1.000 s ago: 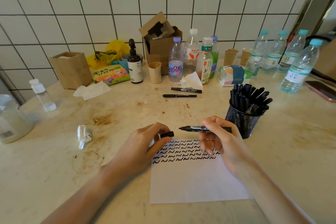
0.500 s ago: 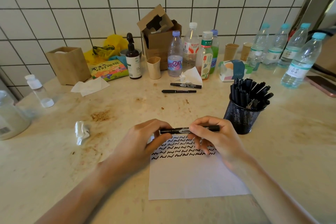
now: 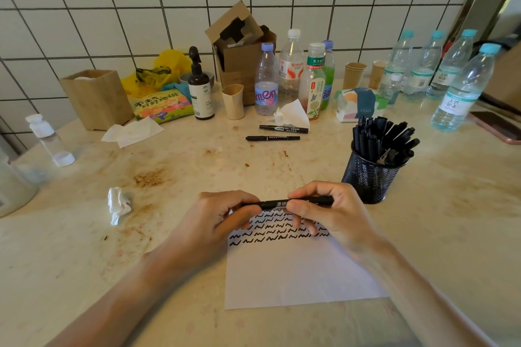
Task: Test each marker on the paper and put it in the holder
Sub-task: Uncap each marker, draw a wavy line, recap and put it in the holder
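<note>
I hold one marker [image 3: 293,202] level between both hands, just above the top edge of the paper [image 3: 298,270]. My left hand [image 3: 217,220] has its fingers [image 3: 248,210] pinched shut around the left end, where I judge the cap sits; my right hand [image 3: 335,214] is closed on the barrel, thumb below and fingers on top. The marker looks whole from end to end with no bare tip showing, so I take it as capped, or the cap just being pressed home.

It is a slim black pen with a white printed label on the barrel, light and rigid.

As for progress, the paper lies near the front edge of the desk [image 3: 84,248], and its top part carries four rows of black squiggles, while the lower part is blank. The mesh holder [image 3: 366,177], just beyond my right hand toward the right side of the desk, is already crowded with black markers. I judge most of the work done. This one appears tested and needs only to go into the holder.

Two more markers [image 3: 273,138] lie side by side farther back near the middle of the desk, in front of the bottles [image 3: 290,73]; they seem to be what is left to test.
</note>
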